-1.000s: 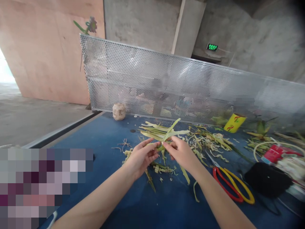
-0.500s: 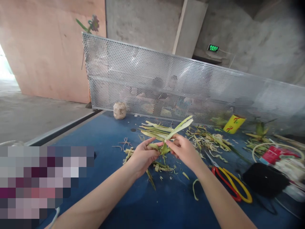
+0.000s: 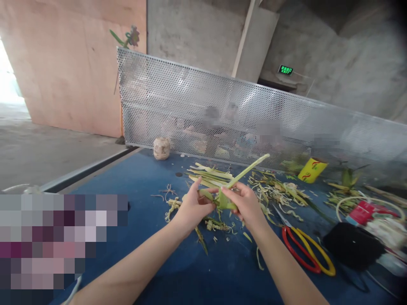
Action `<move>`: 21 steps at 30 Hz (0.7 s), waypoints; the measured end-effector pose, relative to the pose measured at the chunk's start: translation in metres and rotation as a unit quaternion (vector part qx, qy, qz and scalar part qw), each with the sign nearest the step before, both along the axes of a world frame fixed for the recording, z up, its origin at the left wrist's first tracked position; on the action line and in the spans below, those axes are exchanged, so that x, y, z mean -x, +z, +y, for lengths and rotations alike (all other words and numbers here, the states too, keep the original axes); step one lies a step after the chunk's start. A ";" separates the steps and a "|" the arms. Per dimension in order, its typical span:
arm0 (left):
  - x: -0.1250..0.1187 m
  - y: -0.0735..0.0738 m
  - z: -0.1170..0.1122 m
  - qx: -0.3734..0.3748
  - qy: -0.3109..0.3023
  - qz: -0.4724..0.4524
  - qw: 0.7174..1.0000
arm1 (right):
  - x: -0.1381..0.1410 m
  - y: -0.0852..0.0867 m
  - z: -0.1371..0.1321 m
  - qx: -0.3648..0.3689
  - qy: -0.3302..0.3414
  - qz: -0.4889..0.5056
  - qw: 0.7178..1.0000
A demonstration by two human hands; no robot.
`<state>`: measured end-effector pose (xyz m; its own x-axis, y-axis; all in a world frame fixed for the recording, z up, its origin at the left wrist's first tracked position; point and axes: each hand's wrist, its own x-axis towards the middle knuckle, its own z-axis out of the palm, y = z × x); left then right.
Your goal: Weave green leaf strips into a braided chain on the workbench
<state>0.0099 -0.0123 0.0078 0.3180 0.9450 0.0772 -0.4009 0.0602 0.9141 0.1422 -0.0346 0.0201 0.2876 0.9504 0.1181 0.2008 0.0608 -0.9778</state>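
Note:
A pale green leaf strip (image 3: 251,166) is folded between my hands, its long free end slanting up to the right. My left hand (image 3: 192,206) pinches the folded part from the left, with the index finger raised. On the other side my right hand (image 3: 246,200) has thumb and fingers closed on the same strip. Fingers partly hide the fold. Just beyond the hands lies a bunch of flat leaf strips (image 3: 211,173). Curled fibres (image 3: 219,224) and bits of leaf are scattered under and around my hands on the blue tabletop (image 3: 178,271).
Scissors (image 3: 307,250) with red and yellow handles lie right of my right forearm, near a black pouch (image 3: 353,243). Plant scraps (image 3: 282,188) and a yellow packet (image 3: 312,170) are farther back. A whitish jar (image 3: 161,148) stands before the perforated metal screen (image 3: 190,93). The left foreground is pixelated.
The strip's free end, which showed as two blades, now looks like one narrow length reaching farther right. The folded part between my hands has turned, and the view has shifted slightly.

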 end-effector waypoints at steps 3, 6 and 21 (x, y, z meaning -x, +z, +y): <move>-0.001 0.000 -0.001 0.012 -0.012 0.021 1.000 | 0.002 -0.001 -0.001 -0.024 -0.004 -0.024 0.999; -0.002 -0.002 -0.001 0.001 0.015 0.036 0.999 | 0.004 -0.003 -0.003 -0.034 0.012 -0.059 0.998; -0.001 -0.004 0.001 0.008 0.077 0.034 0.996 | 0.001 -0.021 -0.005 -0.188 -0.147 -0.455 0.858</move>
<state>0.0108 -0.0109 0.0034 0.1721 0.9841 0.0444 -0.3441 0.0178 0.9387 0.1407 -0.0393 -0.0007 0.1355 0.6978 0.7034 0.9310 0.1533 -0.3314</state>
